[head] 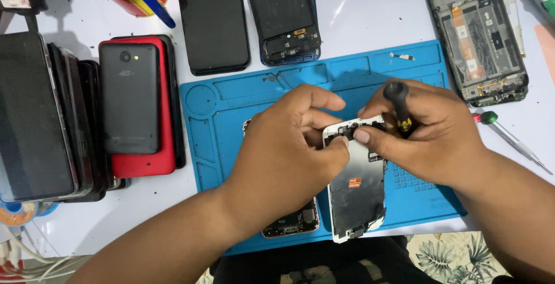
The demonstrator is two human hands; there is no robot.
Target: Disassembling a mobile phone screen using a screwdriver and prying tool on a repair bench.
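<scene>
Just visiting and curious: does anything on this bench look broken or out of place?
Yes. Several phones lie opened: one stripped frame shows bare boards, and the hands, left and right, work on a detached white screen panel.

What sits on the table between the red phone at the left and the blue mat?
Head view: only a narrow strip of bare white table separates the red phone from the blue mat.

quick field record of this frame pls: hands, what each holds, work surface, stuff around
left hand: steadies top edge of white phone screen panel
right hand: grips black screwdriver, tip at panel's top end
surface: blue repair mat on white table
under left hand: opened phone body, mostly hidden
left of mat: stack of phones, dark grey one on red
upper right: stripped phone frame
right of mat: green-capped screwdriver
</scene>
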